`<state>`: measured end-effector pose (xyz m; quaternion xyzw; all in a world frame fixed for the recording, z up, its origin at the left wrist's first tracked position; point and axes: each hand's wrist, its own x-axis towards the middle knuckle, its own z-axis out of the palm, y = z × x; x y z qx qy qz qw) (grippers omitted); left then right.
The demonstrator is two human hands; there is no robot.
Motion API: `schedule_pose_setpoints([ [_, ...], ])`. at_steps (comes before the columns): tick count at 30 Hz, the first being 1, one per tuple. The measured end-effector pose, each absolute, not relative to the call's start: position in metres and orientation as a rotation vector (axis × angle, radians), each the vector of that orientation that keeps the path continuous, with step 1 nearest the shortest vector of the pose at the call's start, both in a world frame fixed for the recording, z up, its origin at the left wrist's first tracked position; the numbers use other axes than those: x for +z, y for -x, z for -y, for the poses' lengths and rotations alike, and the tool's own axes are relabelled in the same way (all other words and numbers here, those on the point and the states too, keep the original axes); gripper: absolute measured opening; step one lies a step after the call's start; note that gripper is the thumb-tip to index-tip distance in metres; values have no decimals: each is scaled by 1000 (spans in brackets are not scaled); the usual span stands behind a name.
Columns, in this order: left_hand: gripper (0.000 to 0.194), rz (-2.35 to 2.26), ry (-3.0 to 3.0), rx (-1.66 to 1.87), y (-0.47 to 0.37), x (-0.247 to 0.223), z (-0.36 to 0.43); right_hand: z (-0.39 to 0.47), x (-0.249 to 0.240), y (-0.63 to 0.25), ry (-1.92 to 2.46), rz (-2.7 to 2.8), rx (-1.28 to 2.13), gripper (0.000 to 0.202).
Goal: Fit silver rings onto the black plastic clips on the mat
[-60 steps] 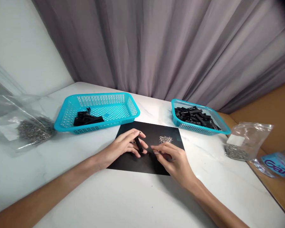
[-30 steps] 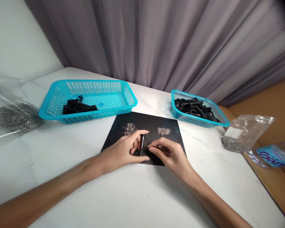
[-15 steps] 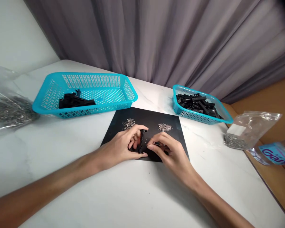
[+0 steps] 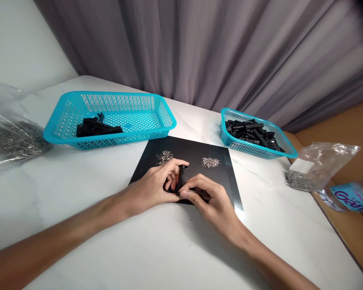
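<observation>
Between the thumb and fingers of my left hand [image 4: 157, 181], a slim black plastic part [image 4: 180, 177] is held on end over a black mat [image 4: 196, 151]. My right hand [image 4: 213, 197] is closed in a pinch on a thin metal tool that looks like tweezers [image 4: 203, 193]; most of it is hidden by the fingers. Its fingertips touch or nearly touch the lower end of the black part. Beyond my hands, small metal pieces lie on the mat in a left pile [image 4: 165, 156] and a right pile [image 4: 211, 162].
A large blue basket [image 4: 133, 136] at the left contains a few black parts [image 4: 98, 128]. The smaller blue basket [image 4: 254, 151] at the right holds several more. Bags of metal pieces [image 4: 15, 139] [image 4: 302, 179] flank the work, and a plastic bottle [image 4: 351, 196] lies far right.
My right hand has moved left and slightly down, bringing its fingertips to the lower end of the black part. My left hand has kept its hold almost in place.
</observation>
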<state>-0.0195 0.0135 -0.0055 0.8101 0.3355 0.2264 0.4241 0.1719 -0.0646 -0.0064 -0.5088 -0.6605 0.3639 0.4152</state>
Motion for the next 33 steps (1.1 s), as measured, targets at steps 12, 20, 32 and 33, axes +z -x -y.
schedule_pose_setpoints([
  [12,57,-820,-2082,566,19,-9,-14,57,6,-187,1216,1879,1000,12],
  [20,58,-819,-2108,576,24,-15,-12,55,3,-178,1463,1757,942,11],
  [32,61,-819,-2042,559,24,-11,-12,59,9,-184,1365,1781,993,12],
  [33,62,-822,-2031,572,23,-10,-13,59,11,-187,1336,1782,979,16],
])
